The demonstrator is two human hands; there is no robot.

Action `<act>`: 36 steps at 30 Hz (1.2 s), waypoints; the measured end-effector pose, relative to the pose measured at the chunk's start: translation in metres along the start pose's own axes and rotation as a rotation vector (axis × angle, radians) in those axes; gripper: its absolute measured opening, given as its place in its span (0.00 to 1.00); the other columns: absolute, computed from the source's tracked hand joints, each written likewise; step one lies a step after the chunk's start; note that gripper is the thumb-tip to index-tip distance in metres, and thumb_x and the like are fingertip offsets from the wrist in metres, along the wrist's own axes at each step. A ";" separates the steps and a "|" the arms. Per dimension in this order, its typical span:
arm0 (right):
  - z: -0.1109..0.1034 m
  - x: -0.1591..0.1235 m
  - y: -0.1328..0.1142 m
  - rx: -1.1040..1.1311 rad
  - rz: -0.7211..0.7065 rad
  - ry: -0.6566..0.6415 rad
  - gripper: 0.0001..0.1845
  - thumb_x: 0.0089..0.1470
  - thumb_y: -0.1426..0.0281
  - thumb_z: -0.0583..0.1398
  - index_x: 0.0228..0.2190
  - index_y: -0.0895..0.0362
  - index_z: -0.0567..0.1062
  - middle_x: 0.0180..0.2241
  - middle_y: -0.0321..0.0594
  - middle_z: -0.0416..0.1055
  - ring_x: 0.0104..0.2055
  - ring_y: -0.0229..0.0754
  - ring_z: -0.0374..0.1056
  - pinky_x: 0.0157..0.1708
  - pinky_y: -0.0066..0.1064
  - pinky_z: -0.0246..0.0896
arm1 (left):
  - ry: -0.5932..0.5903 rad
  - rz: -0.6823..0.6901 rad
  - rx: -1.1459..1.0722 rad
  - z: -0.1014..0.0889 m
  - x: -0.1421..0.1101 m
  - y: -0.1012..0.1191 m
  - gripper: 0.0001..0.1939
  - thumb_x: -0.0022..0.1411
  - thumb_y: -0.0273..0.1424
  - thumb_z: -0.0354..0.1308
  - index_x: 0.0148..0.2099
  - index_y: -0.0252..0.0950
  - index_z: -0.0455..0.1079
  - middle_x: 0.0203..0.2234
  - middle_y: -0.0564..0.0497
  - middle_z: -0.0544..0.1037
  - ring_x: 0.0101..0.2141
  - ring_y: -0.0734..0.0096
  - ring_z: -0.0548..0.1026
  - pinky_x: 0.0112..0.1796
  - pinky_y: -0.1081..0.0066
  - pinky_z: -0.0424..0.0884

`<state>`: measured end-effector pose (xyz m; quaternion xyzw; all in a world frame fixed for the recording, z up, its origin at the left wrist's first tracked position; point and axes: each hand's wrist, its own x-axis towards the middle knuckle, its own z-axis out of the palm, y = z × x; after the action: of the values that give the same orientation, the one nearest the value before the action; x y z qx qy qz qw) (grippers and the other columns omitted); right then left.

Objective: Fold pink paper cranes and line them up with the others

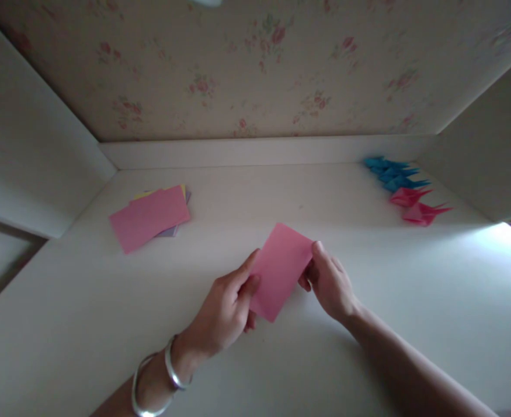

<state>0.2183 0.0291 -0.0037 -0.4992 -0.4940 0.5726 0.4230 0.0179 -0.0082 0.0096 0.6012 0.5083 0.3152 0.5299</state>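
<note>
While at opposite sides of pink paper [281, 271], hands [224, 310] [331, 284] aslant inward.

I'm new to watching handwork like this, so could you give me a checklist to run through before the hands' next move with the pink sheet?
1. Left hand gripping the pink sheet at its left side: ok.
2. Right hand pinching its upper right corner: ok.
3. Sheet a single layer: cannot tell.
4. Paper stack apart from both hands: ok.
5. Blue folded figures and pink folded figures apart from both hands: ok.
</note>
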 end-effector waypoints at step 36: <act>0.012 -0.018 -0.005 -0.375 -0.001 -0.296 0.29 0.64 0.49 0.49 0.20 0.56 0.62 0.16 0.29 0.55 0.18 0.32 0.50 0.18 0.26 0.44 | 0.055 -0.019 -0.219 -0.002 0.005 -0.001 0.24 0.71 0.43 0.48 0.61 0.35 0.62 0.16 0.57 0.71 0.16 0.74 0.71 0.18 0.78 0.70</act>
<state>0.2087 0.0104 0.0042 -0.4793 -0.6485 0.5377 0.2462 0.0170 -0.0033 0.0079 0.5260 0.4907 0.3802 0.5813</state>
